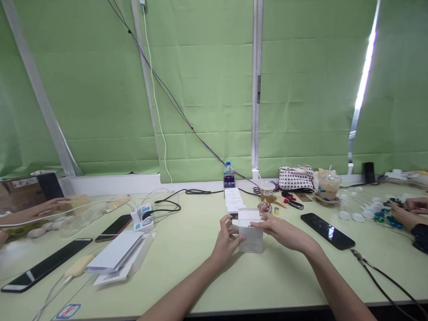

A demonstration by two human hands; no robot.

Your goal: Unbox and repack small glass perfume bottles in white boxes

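A small white cardboard box stands on the table in front of me, its top flap raised. My left hand grips the box's left side, with the thumb against the front face and the fingers curled behind. From the right, my right hand pinches the upper edge by the flap, fingers closed on it. Just behind the box lies a row of white cards or flat boxes; I cannot make out which. What is inside the box is hidden.
A water bottle stands at the back. Right of me are a black phone, a drink cup and a co-worker's hands. Leftward are folded white papers, a power strip with cables, and another person's hand.
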